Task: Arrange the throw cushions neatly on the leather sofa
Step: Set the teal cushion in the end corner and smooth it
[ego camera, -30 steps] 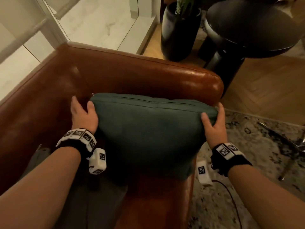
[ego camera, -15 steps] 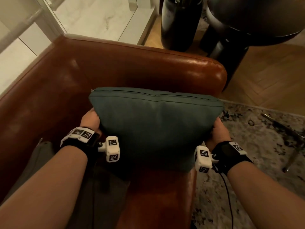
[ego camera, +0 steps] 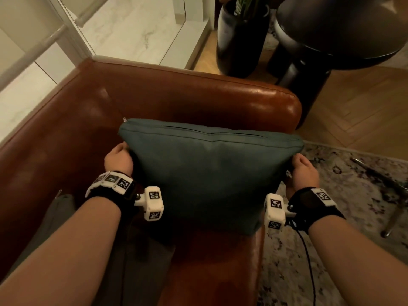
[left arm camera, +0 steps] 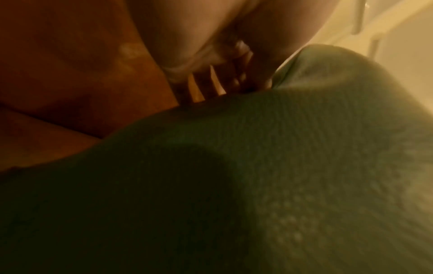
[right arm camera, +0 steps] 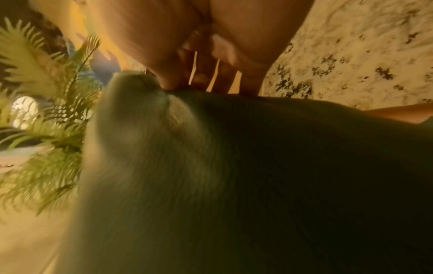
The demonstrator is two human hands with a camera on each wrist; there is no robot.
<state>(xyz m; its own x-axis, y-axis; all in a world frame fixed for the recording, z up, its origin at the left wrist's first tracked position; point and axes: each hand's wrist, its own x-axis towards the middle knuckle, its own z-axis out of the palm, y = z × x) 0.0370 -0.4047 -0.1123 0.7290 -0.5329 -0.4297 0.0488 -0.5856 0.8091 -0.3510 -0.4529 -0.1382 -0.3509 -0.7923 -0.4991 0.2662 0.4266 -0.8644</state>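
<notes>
A dark green cushion [ego camera: 207,173] stands upright over the corner seat of the brown leather sofa [ego camera: 181,96], zip seam on top. My left hand [ego camera: 119,160] grips its left edge just below the top corner. My right hand [ego camera: 303,171] grips its right edge at about the same height. In the left wrist view the fingers [left arm camera: 211,83] dig into the green cushion [left arm camera: 257,176]. In the right wrist view the fingers [right arm camera: 211,77] press into the green cushion [right arm camera: 211,166] near its corner. A grey cushion [ego camera: 57,217] lies on the seat under my left forearm.
The sofa arm [ego camera: 265,96] runs behind the cushion. Beyond it stand a black planter [ego camera: 238,40] with a fern and a dark round side table [ego camera: 342,32]. A patterned rug [ego camera: 353,195] and wood floor lie to the right. A white marble ledge [ego camera: 136,32] is at the back left.
Both hands slid from the cushion's top corners down to its sides and curled round the edges. The cushion now stands more upright and a little further from the sofa arm.
</notes>
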